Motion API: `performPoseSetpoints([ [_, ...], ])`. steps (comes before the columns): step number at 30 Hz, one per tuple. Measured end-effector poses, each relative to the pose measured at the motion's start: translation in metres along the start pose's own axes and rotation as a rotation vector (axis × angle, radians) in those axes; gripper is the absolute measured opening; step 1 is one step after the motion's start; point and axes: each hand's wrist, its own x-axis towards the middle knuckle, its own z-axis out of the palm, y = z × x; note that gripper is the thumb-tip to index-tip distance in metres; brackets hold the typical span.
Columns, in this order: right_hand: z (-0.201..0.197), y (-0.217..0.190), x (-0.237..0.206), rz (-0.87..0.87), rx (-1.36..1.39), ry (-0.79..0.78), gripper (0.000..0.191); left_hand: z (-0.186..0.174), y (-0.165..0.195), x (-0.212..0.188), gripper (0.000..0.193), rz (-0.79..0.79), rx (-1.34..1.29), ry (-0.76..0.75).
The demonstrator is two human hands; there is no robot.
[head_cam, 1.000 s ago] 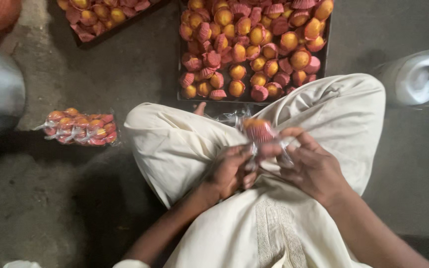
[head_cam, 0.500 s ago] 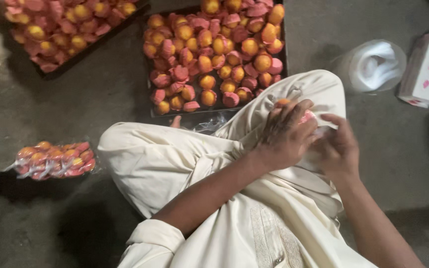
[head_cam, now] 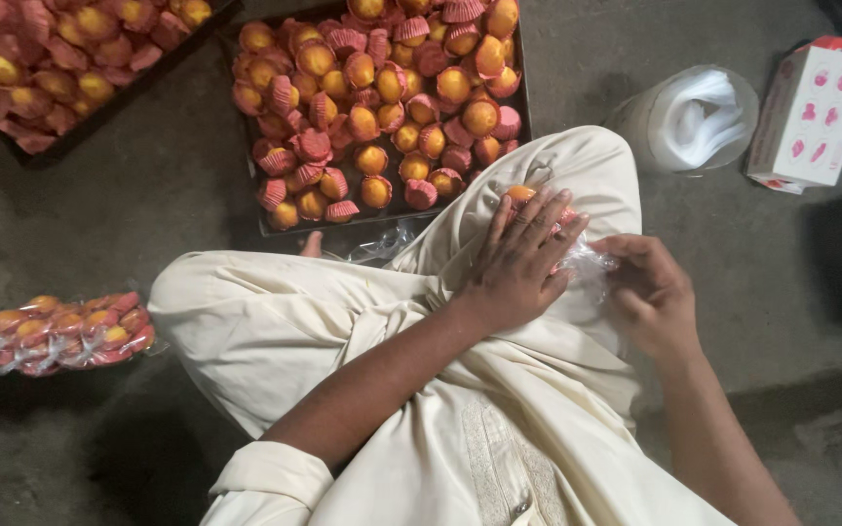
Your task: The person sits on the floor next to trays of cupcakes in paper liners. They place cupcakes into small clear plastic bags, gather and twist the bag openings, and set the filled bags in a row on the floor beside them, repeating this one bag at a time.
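Since half a second before, the left hand (head_cam: 523, 258) had flattened out over the small clear bag of cupcakes (head_cam: 553, 219), which lay on the person's raised knee in cream cloth (head_cam: 577, 161). Its fingers (head_cam: 538, 219) were spread open and pressed on top of the bag, not closed around it; one orange cupcake showed just past the fingertips. The right hand (head_cam: 650, 292) was just beside it, its fingers curled and pinching the loose plastic end of the same bag. Beyond the knee, on the concrete floor (head_cam: 177, 185), stood a dark tray (head_cam: 523, 97) full of orange cupcakes in pink paper cases. A second tray (head_cam: 99, 131) of the same cupcakes lay at the upper left. To the far left, near the other knee, rested a row of filled bags (head_cam: 60, 331). At the upper right were a roll of clear plastic bags (head_cam: 689, 117) and, touching it or nearly, a white carton with red marks (head_cam: 811, 117).
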Motion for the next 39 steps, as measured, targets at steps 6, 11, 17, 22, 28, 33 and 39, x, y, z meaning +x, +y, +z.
performPoseSetpoints([
  [6, 0.010, -0.016, -0.004, -0.438, -0.689, -0.024, 0.067, 0.003, -0.001, 0.000, 0.067, 0.009, 0.000, 0.031],
  [11, 0.020, 0.000, -0.007, -0.135, -0.274, 0.121, 0.042, 0.003, 0.001, -0.001, 0.066, 0.004, 0.007, 0.041],
  [17, 0.020, 0.009, 0.011, 0.046, -0.019, 0.367, 0.025, 0.000, 0.005, -0.002, 0.061, -0.003, 0.014, 0.045],
  [22, 0.023, 0.007, 0.017, -0.043, -0.361, 0.323, 0.014, -0.001, 0.008, -0.002, 0.065, 0.012, 0.076, -0.013],
  [28, 0.023, 0.004, 0.001, -0.142, -0.569, 0.112, 0.017, -0.002, 0.006, -0.005, 0.072, 0.059, 0.119, -0.041],
  [33, 0.012, -0.017, -0.004, 0.182, -0.160, -0.213, 0.033, 0.001, 0.006, -0.007, 0.073, 0.122, 0.045, -0.076],
  [39, 0.007, -0.034, -0.006, 0.221, -0.050, -0.402, 0.041, -0.004, 0.006, -0.007, 0.072, 0.127, -0.008, -0.036],
])
